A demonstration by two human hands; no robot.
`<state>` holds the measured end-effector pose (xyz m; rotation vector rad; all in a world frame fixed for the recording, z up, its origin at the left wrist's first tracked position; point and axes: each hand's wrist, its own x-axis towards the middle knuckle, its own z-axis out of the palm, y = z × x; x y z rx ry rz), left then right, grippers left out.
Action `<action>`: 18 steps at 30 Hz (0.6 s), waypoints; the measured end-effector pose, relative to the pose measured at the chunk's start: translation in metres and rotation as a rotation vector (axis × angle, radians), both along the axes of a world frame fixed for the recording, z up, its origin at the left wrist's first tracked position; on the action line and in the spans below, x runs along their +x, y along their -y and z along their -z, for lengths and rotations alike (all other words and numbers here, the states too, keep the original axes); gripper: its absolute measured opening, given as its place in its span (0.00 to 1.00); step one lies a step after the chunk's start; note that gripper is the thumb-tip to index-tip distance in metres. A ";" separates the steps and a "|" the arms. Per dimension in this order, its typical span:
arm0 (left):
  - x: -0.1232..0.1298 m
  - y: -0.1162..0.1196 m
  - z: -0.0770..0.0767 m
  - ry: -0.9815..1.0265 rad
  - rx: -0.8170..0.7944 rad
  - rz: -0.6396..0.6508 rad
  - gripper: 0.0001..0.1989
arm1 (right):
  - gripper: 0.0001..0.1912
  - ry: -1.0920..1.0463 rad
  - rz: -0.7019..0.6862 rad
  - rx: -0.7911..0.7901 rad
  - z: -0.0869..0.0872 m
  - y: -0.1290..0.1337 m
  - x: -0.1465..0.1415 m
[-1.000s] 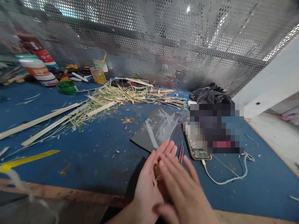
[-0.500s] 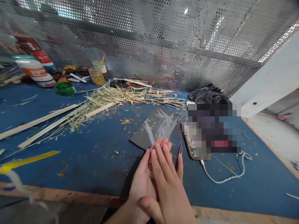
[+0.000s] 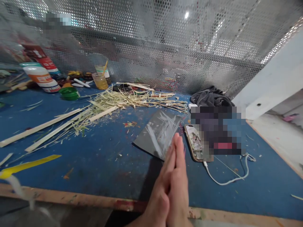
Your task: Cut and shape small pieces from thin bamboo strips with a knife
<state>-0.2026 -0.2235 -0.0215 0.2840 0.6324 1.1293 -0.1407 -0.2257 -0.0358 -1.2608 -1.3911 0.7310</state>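
My left hand and my right hand are pressed palm to palm over the near part of the blue table. Their fingers are stretched out straight and point away from me. The space between the palms is hidden, and no object shows sticking out of it. Just beyond the fingertips lies a dark grey sheet with pale, whitish scrape marks. Close to the right fingertips, a thin pinkish item is mostly covered. A phone with a white cable plugged in lies to the right.
Pale strips and shavings are heaped behind the sheet. Bottles, a green roll and a cup stand at the back left. A yellow strip is at left, a dark cloth at back right, before a perforated metal panel.
My hands have turned from a slanted, overlapping hold to upright palms side by side, and shifted slightly right. More of the grey sheet is uncovered. The view has moved a little.
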 end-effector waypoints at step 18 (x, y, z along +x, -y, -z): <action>0.003 -0.013 -0.012 -0.199 0.309 -0.855 0.23 | 0.06 -1.310 -0.124 -0.527 0.015 -0.037 -0.007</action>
